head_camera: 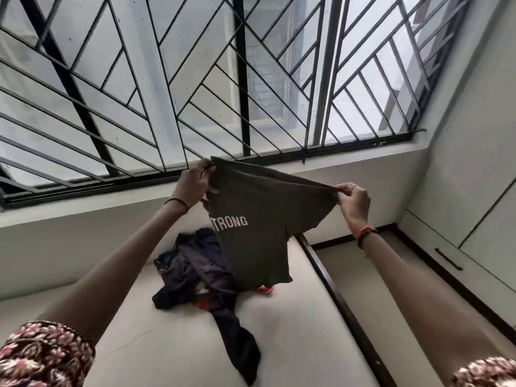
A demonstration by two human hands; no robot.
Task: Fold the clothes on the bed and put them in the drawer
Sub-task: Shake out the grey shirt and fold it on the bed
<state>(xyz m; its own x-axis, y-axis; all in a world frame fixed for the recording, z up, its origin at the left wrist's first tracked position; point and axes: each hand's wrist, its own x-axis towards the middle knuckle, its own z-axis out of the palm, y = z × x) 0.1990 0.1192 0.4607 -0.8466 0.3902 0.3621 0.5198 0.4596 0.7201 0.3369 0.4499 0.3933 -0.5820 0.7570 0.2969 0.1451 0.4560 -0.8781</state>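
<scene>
Two hands are shown held well apart, each clamped on one top corner of the one dark T-shirt [259,238]: the left hand [192,182] at the garment's 10 o'clock, the right hand [353,201] at its 2 o'clock. The shirt, printed with the white letters "TRONG", is hung in the air above the bed [293,331]. One heap of dark clothes [195,272] is seen lying on the mattress at the shirt's 7 o'clock; its pieces cannot be counted. One red item [264,289] is visible at the hem's 6 o'clock. One ring [354,186] is worn on the right hand. One barred window [167,79] is set at 12 o'clock, one dark handle [448,259] at 3 o'clock.
</scene>
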